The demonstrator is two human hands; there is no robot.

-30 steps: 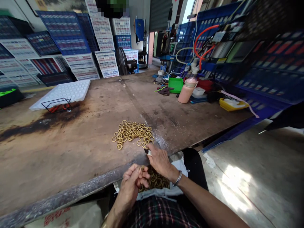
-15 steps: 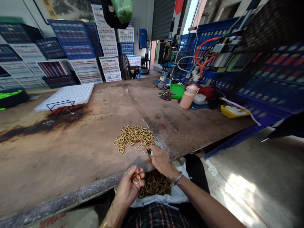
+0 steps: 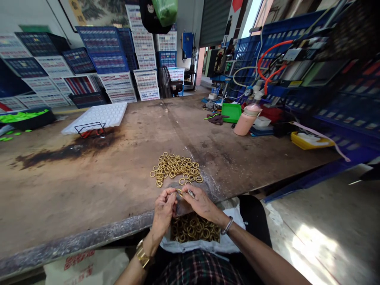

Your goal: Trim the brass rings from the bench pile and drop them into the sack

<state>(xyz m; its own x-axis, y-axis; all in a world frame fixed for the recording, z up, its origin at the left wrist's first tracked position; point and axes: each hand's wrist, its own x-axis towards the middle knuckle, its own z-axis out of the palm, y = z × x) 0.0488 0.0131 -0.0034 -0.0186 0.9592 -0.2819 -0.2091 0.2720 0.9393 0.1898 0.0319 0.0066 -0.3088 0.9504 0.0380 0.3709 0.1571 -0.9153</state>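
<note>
My left hand (image 3: pixel 164 209) is closed, thumb and fingers pinching a brass-coloured ring (image 3: pixel 179 191) just above the table's front edge. My right hand (image 3: pixel 201 202) meets it from the other side, fingertips at the ring. A small slim tool (image 3: pixel 190 193), greyish and mostly covered by the fingers, is gripped in that same hand; its kind does not show. Just beyond both hands lies a loose pile of similar rings (image 3: pixel 175 167) on the worn table (image 3: pixel 118 186). Below the hands, in my lap, an open white bag (image 3: pixel 190 247) holds many more rings (image 3: pixel 197 229).
A pink bottle (image 3: pixel 246 120), a green tray (image 3: pixel 231 113) and a yellow tray (image 3: pixel 311 141) stand at the right. A white moulded tray (image 3: pixel 101 115) and a black wire stand (image 3: pixel 90 128) lie at the left. Stacked crates (image 3: pixel 102 51) line the back.
My right hand has drawn back from the pile towards my left hand. My left hand has risen and turned, and both now meet at a ring. The view has swung slightly left.
</note>
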